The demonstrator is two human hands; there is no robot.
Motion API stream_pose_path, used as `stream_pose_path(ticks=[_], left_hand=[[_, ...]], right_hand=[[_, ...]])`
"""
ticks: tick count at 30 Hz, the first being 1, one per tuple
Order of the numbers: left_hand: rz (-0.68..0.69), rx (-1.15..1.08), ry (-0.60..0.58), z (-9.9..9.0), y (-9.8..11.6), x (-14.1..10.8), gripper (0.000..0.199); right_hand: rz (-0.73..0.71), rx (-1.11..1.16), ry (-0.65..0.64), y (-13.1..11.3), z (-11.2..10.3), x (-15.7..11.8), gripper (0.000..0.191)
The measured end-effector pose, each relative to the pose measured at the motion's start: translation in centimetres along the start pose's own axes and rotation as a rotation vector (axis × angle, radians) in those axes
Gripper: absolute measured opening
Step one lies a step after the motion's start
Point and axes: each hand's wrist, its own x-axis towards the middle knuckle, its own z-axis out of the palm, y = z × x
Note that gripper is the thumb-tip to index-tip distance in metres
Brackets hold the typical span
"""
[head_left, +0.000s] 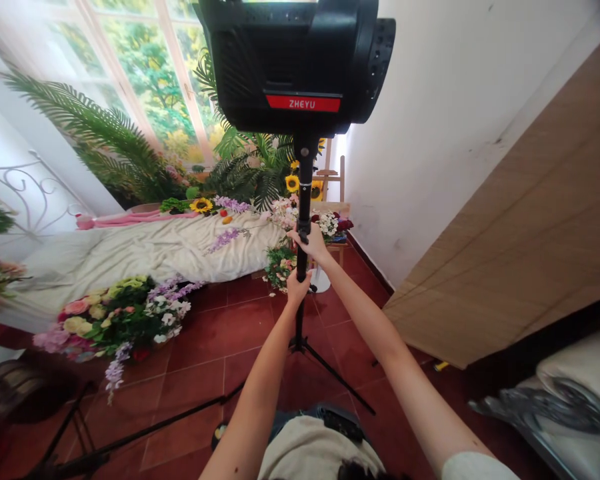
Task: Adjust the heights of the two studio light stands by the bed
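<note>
At frame centre, the right hand (312, 244) wraps the stand (299, 323) at its collar (304, 230), the left hand (298, 288) just below; best hold with 2 hands, upright; the lamp (285, 67), top centre, looks heavy.

Left arm (259, 383) and right arm (387, 343), both bare at the forearm, stretch forward and converge; the right hand (314, 244) sits just above the left hand (297, 289); both are curled in a grip.

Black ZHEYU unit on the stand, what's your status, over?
Left hand: grip closed on the pole. Right hand: grip closed higher up. ZHEYU unit: atop the pole. Flowers beyond, not visibly blocking.
</note>
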Motion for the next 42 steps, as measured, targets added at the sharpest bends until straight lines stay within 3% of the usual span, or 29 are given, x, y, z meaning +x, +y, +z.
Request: stream_pose_path(ticks=[4, 12, 26, 31, 39, 42], left_hand=[[-0.073, 0.045, 0.044, 0.3, 0.2, 0.1, 0.036], [-0.185, 0.159, 0.004, -0.2, 1.4, -0.1, 0.045], [-0.153, 0.268, 0.049, 0.0, 1.1, 0.8, 0.045], [-0.172, 0.213, 0.028, 0.1, 1.0, 1.0, 0.045], [-0.17, 0.213, 0.029, 0.1, 1.2, 1.1, 0.044], [-0.214, 0.209, -0.024, -0.3, 1.6, 1.6, 0.038]], right_hand=[[-0.009, -0.02, 0.004, 0.3, -0.1, 0.1, 0.032], [0.003, -0.039, 0.004, 0.9, -0.4, 0.4, 0.027], [0.031, -0.069, 0.018, 0.0, -0.4, 2.0, 0.024], [-0.01, -0.125, 0.036, 0.7, -0.5, 2.2, 0.026], [0.032, -0.134, 0.016, -0.5, -1.0, 1.8, 0.025], [0.035, -0.11, 0.024, -0.2, -0.7, 1.8, 0.025]])
